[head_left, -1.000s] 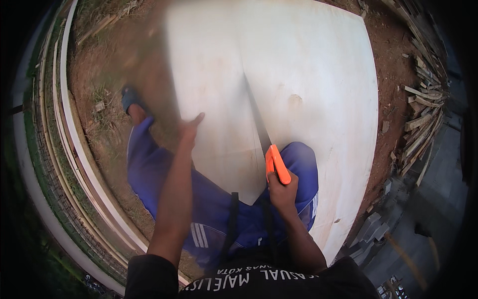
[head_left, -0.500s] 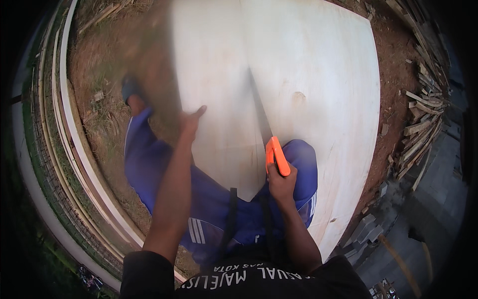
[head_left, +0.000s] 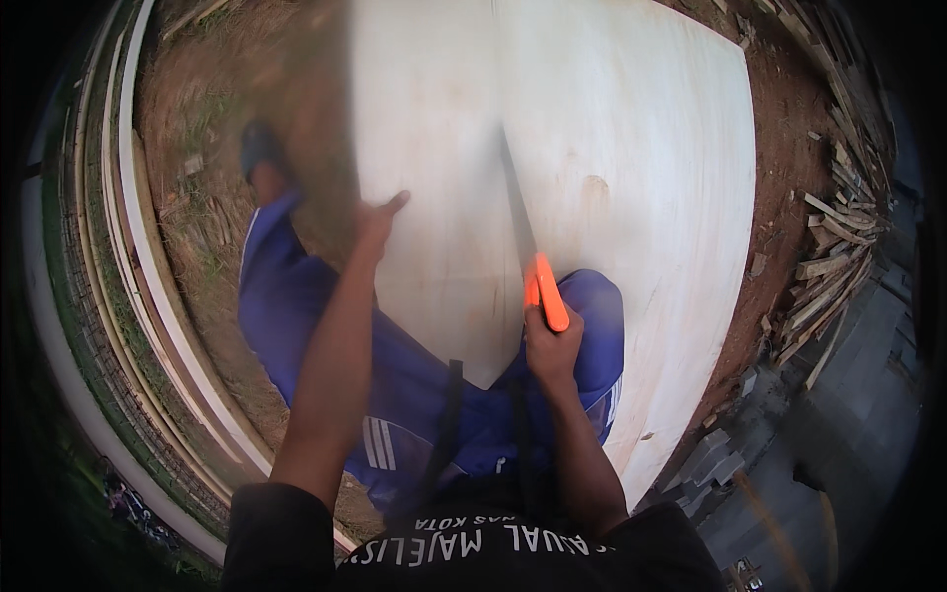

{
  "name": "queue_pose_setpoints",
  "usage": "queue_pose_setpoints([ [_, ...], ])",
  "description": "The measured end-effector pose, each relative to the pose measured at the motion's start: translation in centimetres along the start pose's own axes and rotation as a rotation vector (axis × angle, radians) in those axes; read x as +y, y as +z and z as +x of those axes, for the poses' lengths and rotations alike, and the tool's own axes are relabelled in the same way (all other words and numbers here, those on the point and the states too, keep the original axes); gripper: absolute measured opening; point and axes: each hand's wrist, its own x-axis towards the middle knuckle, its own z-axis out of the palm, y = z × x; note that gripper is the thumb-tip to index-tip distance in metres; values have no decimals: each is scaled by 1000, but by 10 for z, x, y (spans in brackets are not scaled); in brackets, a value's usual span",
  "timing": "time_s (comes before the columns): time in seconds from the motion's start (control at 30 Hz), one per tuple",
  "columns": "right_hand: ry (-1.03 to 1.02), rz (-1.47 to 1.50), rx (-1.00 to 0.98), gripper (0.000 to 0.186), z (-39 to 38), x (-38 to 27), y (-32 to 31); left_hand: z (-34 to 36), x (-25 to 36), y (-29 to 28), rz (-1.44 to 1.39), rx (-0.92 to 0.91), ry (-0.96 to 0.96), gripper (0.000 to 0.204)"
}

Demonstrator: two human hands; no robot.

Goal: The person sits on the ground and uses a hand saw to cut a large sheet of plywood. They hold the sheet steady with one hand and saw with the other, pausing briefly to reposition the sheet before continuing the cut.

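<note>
A large pale plywood sheet (head_left: 651,128) lies in front of me and over my right knee. In my closed right hand (head_left: 553,347) is the orange handle of a handsaw (head_left: 554,296). Its dark blade (head_left: 517,205) slants away to the far left across the face of the sheet, blurred toward the tip. A thin straight line runs up the sheet close to the blade. My left hand (head_left: 375,229) grips the sheet's left edge, thumb on top and fingers hidden underneath. My legs in blue trousers (head_left: 296,306) are spread at the near end of the sheet.
Scrap wood pieces (head_left: 824,257) are heaped at the right, beside grey paving (head_left: 838,395) and light blocks (head_left: 715,459). Long timbers (head_left: 148,266) lie along the left. Bare soil with dry grass (head_left: 212,128) lies between them and the sheet.
My right hand and the saw have moved slightly forward over the sheet. My left hand keeps its hold on the edge. The whole view has shifted a little.
</note>
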Motion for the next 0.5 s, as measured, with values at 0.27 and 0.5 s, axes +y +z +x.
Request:
queue_pose_setpoints([
  [0.27, 82, -124, 23, 20, 74, -29, 41, -9, 17, -5, -51, -48, -48, 59],
  [0.5, 9, 45, -3, 11, 6, 1, 4, 4, -5, -1, -15, 2, 53, 58],
])
